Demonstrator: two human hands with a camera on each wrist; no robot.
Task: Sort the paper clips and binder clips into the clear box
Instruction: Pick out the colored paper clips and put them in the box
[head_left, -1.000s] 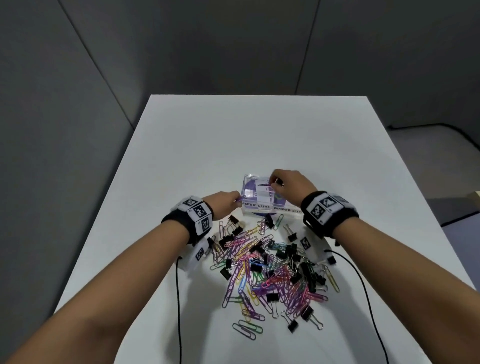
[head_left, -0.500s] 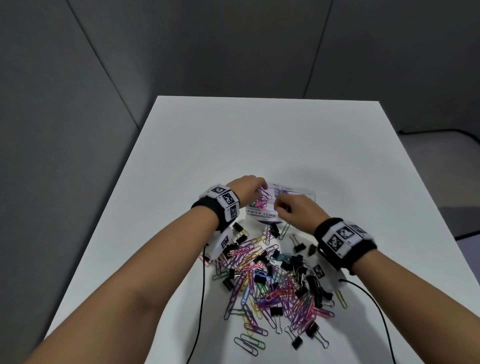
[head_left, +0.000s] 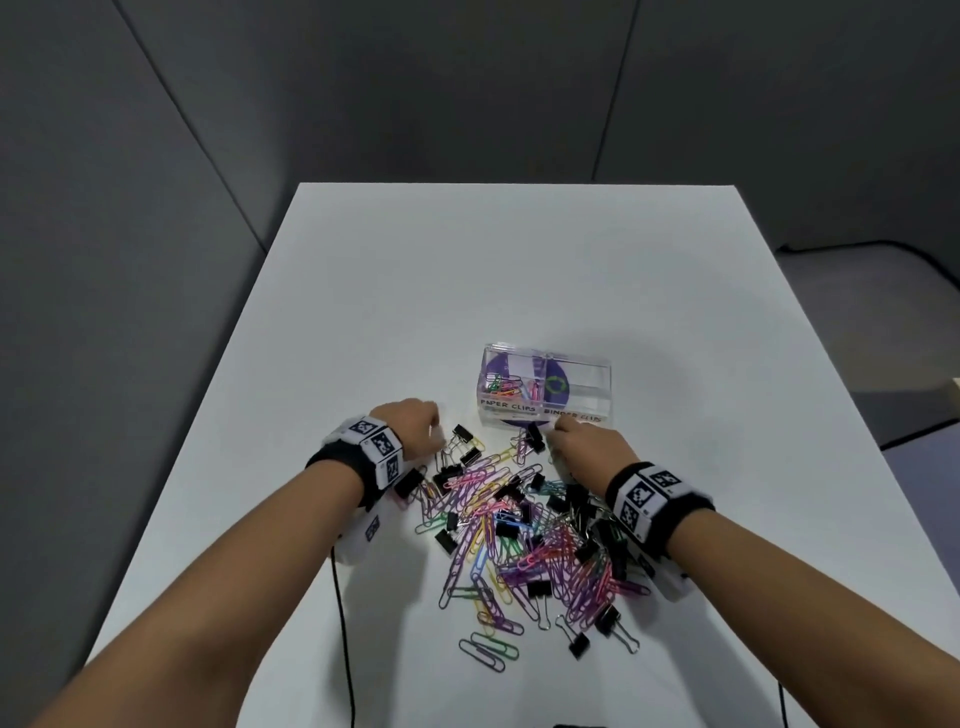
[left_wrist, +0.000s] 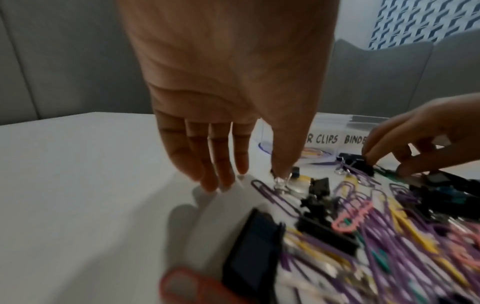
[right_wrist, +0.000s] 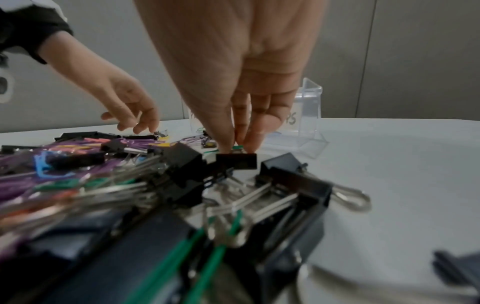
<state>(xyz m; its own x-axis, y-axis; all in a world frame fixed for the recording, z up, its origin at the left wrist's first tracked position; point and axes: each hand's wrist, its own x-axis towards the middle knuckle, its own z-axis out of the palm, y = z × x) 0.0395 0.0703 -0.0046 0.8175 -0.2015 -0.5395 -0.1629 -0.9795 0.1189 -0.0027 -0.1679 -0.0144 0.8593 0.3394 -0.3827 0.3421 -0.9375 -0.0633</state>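
Note:
The clear box (head_left: 571, 359) stands on the white table beyond the pile (head_left: 519, 525) of coloured paper clips and black binder clips. Its left compartment, labelled PAPER CLIPS, holds several coloured paper clips (head_left: 503, 385). My right hand (head_left: 558, 432) is at the pile's far edge, just in front of the box. In the right wrist view its thumb and fingers (right_wrist: 228, 142) pinch a black binder clip (right_wrist: 236, 161). My left hand (head_left: 434, 434) reaches down at the pile's far left with its fingers (left_wrist: 215, 181) straight. Its thumb touches a binder clip's wire handle (left_wrist: 281, 182).
The white table (head_left: 519, 270) stretches far behind the box, with grey partition walls around it. A black cable (head_left: 340, 623) runs from my left wrist toward the near edge. Another cable (head_left: 782, 701) trails at the near right.
Both hands have drawn back from the top of the box to the far edge of the pile. The right hand has taken hold of a black binder clip.

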